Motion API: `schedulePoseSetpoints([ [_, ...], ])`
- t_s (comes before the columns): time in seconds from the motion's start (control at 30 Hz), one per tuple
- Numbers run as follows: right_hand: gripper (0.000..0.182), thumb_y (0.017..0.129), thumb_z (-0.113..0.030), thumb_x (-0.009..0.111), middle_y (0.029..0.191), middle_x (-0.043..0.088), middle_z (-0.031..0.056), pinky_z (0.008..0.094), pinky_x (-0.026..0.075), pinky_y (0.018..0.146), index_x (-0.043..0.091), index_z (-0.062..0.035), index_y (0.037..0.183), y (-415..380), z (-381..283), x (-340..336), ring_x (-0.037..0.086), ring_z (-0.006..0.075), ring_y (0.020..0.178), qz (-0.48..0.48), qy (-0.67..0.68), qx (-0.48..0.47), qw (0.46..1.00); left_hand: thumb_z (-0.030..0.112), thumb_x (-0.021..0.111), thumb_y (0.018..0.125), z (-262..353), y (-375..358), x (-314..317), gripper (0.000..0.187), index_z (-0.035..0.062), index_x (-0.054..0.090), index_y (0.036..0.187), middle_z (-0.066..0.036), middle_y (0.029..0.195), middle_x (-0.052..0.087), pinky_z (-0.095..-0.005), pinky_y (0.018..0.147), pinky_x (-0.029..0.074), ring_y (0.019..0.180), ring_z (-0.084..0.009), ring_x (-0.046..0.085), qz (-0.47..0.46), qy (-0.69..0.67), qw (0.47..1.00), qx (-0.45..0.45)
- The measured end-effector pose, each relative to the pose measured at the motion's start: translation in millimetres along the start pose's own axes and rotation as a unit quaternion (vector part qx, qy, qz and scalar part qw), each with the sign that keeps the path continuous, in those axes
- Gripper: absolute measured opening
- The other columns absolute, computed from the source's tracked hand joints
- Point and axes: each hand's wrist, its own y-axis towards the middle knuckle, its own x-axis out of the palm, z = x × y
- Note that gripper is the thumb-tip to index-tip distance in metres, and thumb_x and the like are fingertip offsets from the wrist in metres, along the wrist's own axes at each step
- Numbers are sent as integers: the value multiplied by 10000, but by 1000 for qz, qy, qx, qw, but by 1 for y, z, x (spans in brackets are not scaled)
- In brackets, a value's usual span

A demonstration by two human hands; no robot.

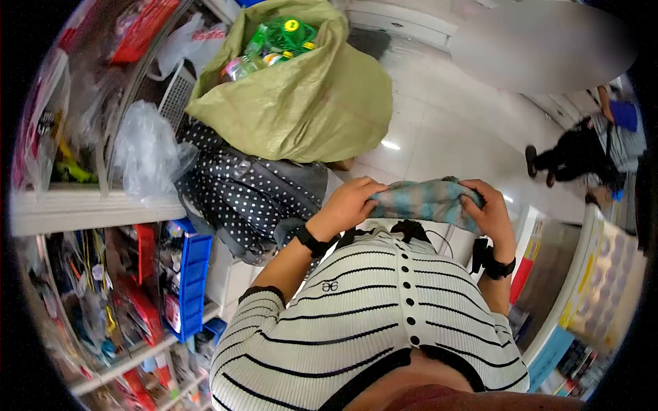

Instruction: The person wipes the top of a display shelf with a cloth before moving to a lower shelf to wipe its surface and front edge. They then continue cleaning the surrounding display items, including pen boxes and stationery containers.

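Observation:
A folded blue-grey checked cloth is stretched between my two hands, just in front of my waist. My left hand grips its left end, thumb and fingers closed on the fabric. At the other end, my right hand has its fingers curled around the cloth's edge. Part of the cloth's underside is hidden. Close to my left forearm lies a black fabric with white dots, bunched up beneath a large sack.
The olive woven sack holds several green plastic bottles. A clear plastic bag hangs by the left shelf. Blue bins stand below. At far right a person is on the tiled floor.

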Motion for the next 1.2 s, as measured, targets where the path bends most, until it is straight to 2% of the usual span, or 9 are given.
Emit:
schedulePoseSetpoints([
  [0.13, 284, 839, -104, 667, 957, 671, 150, 333, 506, 808, 642, -7, 1105, 53, 13, -16, 652, 274, 874, -37, -32, -125, 991, 28, 660, 821, 6, 10, 1, 384, 63, 615, 1201, -151, 1116, 615, -412, 879, 496, 1031, -367, 598, 55, 27, 996, -58],
  [0.27, 286, 837, -102, 661, 967, 673, 151, 338, 506, 817, 643, -7, 1106, 99, 23, -41, 654, 280, 883, -81, -22, -162, 983, 26, 663, 810, 25, 31, 10, 386, 54, 616, 1191, -162, 1119, 615, -414, 880, 496, 1031, -375, 597, 110, 43, 989, -90],
  [0.43, 290, 831, -109, 663, 995, 680, 145, 337, 506, 828, 646, -20, 1106, 140, 31, -59, 657, 271, 894, -134, -21, -146, 980, 4, 672, 786, 42, 50, 15, 386, 34, 614, 1166, -174, 1088, 610, -410, 861, 500, 1007, -379, 598, 125, 39, 983, -128],
  [0.6, 282, 836, -115, 663, 982, 684, 149, 339, 507, 821, 651, -27, 1104, 166, 37, -53, 659, 259, 884, -179, -5, -166, 970, 16, 692, 765, 49, 47, 20, 369, 53, 633, 1127, -152, 1012, 598, -419, 798, 503, 946, -367, 601, 204, 73, 967, -135],
  [0.67, 281, 838, -117, 665, 979, 685, 150, 338, 507, 819, 652, -27, 1104, 177, 33, -47, 659, 255, 882, -195, -1, -176, 965, -9, 676, 793, 57, 42, 19, 349, 36, 634, 1136, -147, 1085, 611, -395, 875, 500, 1015, -353, 599, 204, 58, 962, -173],
  [0.87, 285, 834, -109, 676, 993, 690, 150, 330, 506, 823, 653, -23, 1105, 183, 20, -34, 660, 248, 886, -226, -1, -226, 947, 9, 696, 799, 66, 20, 26, 332, 33, 637, 1125, -143, 1104, 601, -381, 897, 499, 1043, -339, 596, 239, 63, 947, -207],
  [0.97, 276, 839, -93, 666, 984, 691, 135, 324, 504, 823, 653, -19, 1104, 177, 14, -29, 654, 228, 879, -233, 7, -224, 946, 10, 702, 796, 70, 13, 24, 331, 31, 638, 1120, -139, 1131, 592, -377, 904, 500, 1053, -333, 597, 257, 63, 944, -200],
  [1.13, 273, 852, -76, 656, 963, 687, 99, 298, 504, 794, 650, -16, 1117, 163, 10, -29, 635, 173, 854, -243, 8, -151, 958, 10, 700, 797, 67, 4, 26, 327, 28, 636, 1117, -135, 1155, 584, -380, 895, 506, 1052, -337, 598, 251, 65, 946, -193],
  [1.2, 275, 853, -73, 652, 958, 685, 99, 294, 503, 785, 647, -17, 1121, 159, 14, -28, 635, 171, 842, -233, 2, -167, 958, 15, 702, 796, 63, 1, 27, 323, 32, 637, 1112, -136, 1149, 587, -381, 891, 506, 1053, -336, 597, 246, 58, 949, -190],
])
